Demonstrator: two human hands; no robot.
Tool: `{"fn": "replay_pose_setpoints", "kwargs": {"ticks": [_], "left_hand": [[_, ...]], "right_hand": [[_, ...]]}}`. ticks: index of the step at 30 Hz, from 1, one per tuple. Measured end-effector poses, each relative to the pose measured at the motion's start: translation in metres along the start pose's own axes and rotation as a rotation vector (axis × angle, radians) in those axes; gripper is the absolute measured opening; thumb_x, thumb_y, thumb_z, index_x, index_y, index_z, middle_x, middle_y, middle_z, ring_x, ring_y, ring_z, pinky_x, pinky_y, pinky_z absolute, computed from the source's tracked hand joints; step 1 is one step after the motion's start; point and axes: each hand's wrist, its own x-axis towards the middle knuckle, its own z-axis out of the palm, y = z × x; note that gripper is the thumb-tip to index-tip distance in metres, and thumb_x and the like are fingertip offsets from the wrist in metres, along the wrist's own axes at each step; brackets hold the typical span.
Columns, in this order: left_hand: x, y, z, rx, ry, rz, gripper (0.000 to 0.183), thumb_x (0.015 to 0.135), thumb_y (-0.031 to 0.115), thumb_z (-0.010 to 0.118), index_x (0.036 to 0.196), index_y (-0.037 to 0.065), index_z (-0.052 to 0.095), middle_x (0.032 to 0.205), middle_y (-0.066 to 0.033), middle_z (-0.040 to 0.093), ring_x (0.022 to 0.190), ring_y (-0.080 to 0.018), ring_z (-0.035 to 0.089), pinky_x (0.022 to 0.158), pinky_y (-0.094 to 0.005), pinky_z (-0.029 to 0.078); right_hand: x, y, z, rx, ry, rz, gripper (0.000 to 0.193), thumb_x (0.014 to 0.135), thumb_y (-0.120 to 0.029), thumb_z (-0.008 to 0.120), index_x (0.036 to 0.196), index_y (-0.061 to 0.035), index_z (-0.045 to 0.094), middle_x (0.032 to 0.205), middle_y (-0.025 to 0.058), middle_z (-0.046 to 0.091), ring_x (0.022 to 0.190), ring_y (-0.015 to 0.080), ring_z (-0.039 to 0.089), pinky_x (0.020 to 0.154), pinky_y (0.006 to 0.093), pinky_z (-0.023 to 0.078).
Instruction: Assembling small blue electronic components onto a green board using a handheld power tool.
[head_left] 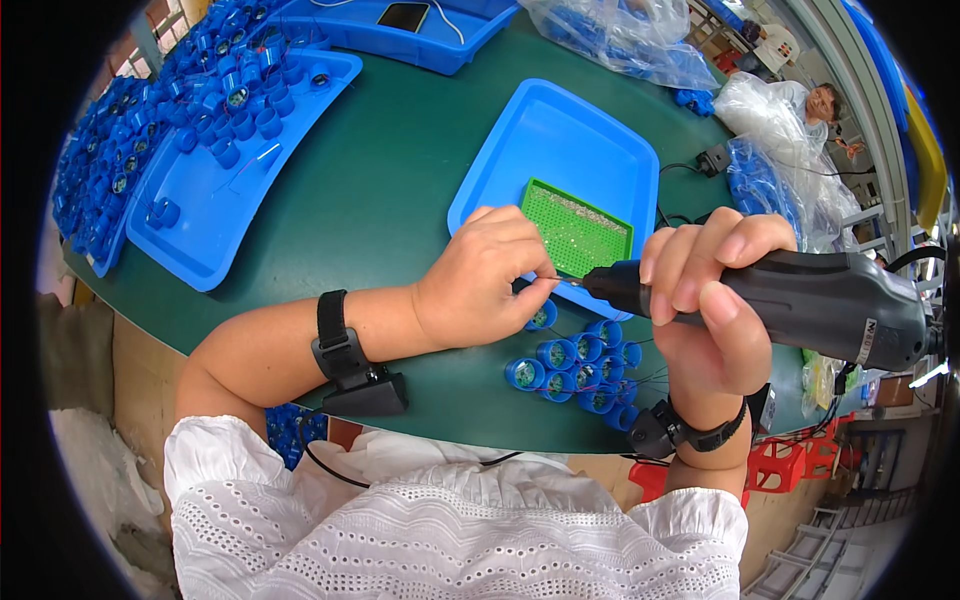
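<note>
My right hand (pixel 715 300) is wrapped round a black electric screwdriver (pixel 835 305), its nose pointing left. My left hand (pixel 485 285) is closed in a pinch right at the screwdriver's tip. What lies between those fingertips is too small to name. Just beyond both hands is a green perforated tray (pixel 628 245) with many tiny light metallic pieces in it. It sits inside a larger blue tray (pixel 550 120). Close below my hands stand several small blue cups (pixel 557 353), with greenish insides and thin wires coming out.
At the left, a blue tray (pixel 205 245) and a big heap of blue cups (pixel 120 150) lie on the green table (pixel 370 170). Another blue tray (pixel 440 50) holds a phone (pixel 404 16). Clear plastic bags (pixel 630 40) lie at the back. Another person (pixel 822 103) is at the far right.
</note>
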Motion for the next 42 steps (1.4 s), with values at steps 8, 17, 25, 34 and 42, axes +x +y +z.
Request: {"fn": "replay_pose_setpoints", "kwargs": {"ticks": [8, 17, 25, 34, 42], "left_hand": [[-0.0008, -0.0015, 0.0004, 0.01, 0.0, 0.001, 0.012, 0.062, 0.001, 0.068, 0.065, 0.006, 0.057, 0.066, -0.0049, 0.056, 0.066, -0.0228, 0.053, 0.06, -0.0332, 0.037], [-0.0009, -0.0016, 0.0009, 0.007, 0.002, -0.005, 0.011, 0.062, 0.0, 0.067, 0.065, 0.006, 0.057, 0.066, -0.0055, 0.055, 0.066, -0.0232, 0.052, 0.06, -0.0336, 0.038], [-0.001, -0.0011, 0.0008, -0.007, -0.014, -0.045, 0.011, 0.064, 0.001, 0.068, 0.065, 0.005, 0.058, 0.066, -0.006, 0.055, 0.066, -0.0236, 0.052, 0.06, -0.0333, 0.038], [-0.0009, -0.0019, 0.0014, -0.042, -0.01, -0.047, 0.011, 0.065, 0.001, 0.068, 0.066, 0.005, 0.058, 0.067, -0.0055, 0.057, 0.066, -0.023, 0.053, 0.06, -0.0327, 0.039], [-0.0007, -0.002, 0.0016, -0.082, 0.008, -0.029, 0.011, 0.065, -0.001, 0.068, 0.067, 0.004, 0.059, 0.068, -0.0061, 0.058, 0.065, -0.0223, 0.053, 0.059, -0.0319, 0.039]], "right_hand": [[-0.0004, -0.0003, -0.0014, -0.025, -0.044, -0.015, 0.024, 0.074, -0.006, 0.055, 0.095, -0.0062, 0.043, 0.065, 0.0051, 0.049, 0.051, 0.0147, 0.049, 0.061, 0.0316, 0.042], [-0.0001, -0.0002, 0.0006, -0.019, -0.023, 0.002, 0.025, 0.073, -0.004, 0.057, 0.093, -0.0059, 0.042, 0.063, 0.0049, 0.05, 0.052, 0.0146, 0.049, 0.059, 0.0311, 0.044], [0.0, -0.0014, 0.0001, -0.021, -0.013, -0.003, 0.025, 0.074, -0.006, 0.059, 0.093, -0.006, 0.043, 0.063, 0.005, 0.05, 0.051, 0.0149, 0.049, 0.059, 0.0311, 0.044], [0.0005, -0.0012, -0.0004, -0.01, -0.008, -0.011, 0.025, 0.074, -0.006, 0.059, 0.093, -0.0053, 0.043, 0.062, 0.0056, 0.049, 0.05, 0.0153, 0.048, 0.054, 0.0304, 0.042], [0.0003, -0.0006, -0.0014, 0.031, -0.003, -0.01, 0.025, 0.074, -0.005, 0.058, 0.094, -0.0052, 0.043, 0.064, 0.0058, 0.049, 0.05, 0.0154, 0.048, 0.055, 0.0307, 0.042]]}}
